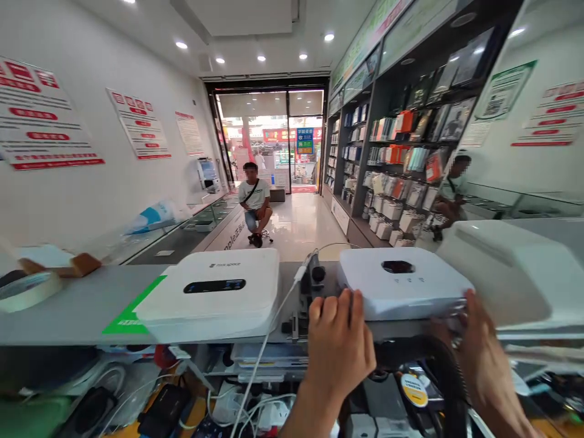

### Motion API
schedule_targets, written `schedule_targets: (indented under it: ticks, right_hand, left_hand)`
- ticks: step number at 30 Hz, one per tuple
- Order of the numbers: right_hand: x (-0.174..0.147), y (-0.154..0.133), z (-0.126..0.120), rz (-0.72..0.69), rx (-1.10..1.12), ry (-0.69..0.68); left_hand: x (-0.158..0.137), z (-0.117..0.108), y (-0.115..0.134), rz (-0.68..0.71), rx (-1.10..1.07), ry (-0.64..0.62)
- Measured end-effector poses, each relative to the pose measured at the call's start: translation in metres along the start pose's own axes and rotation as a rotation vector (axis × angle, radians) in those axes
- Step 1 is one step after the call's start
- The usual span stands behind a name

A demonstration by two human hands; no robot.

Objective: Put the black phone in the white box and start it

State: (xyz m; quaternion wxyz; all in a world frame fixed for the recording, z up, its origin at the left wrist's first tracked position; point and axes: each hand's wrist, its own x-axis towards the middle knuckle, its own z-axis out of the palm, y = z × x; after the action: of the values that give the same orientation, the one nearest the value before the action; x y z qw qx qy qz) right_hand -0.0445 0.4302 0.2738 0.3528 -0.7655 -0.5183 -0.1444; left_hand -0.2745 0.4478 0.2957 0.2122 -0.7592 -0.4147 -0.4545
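My left hand point(340, 344) is curled against the front left edge of a flat white device point(410, 289) with a dark oval window on top, which sits on the grey counter point(68, 310). My right hand point(479, 353), blurred, grips the same device at its front right corner. A matching white device point(214, 295) with a black display strip lies to the left. Between the two, a white cable point(274, 325) runs down from a small black fixture point(314, 277).
A larger white machine point(502, 274) stands just right of the held device. A tape roll point(27, 291) lies at the far left. A black hose point(444, 365) and tangled cables sit below the counter. A person point(255, 204) sits in the aisle beside product shelves point(401, 152).
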Motion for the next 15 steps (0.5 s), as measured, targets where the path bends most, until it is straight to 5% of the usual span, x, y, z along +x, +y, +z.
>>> schedule_targets:
  ticks: [15]
  right_hand:
    - [-0.0007, 0.0005, -0.0058, -0.075, 0.319, -0.031]
  left_hand:
    - [0.0091, -0.0058, -0.0027, 0.089, 0.075, 0.028]
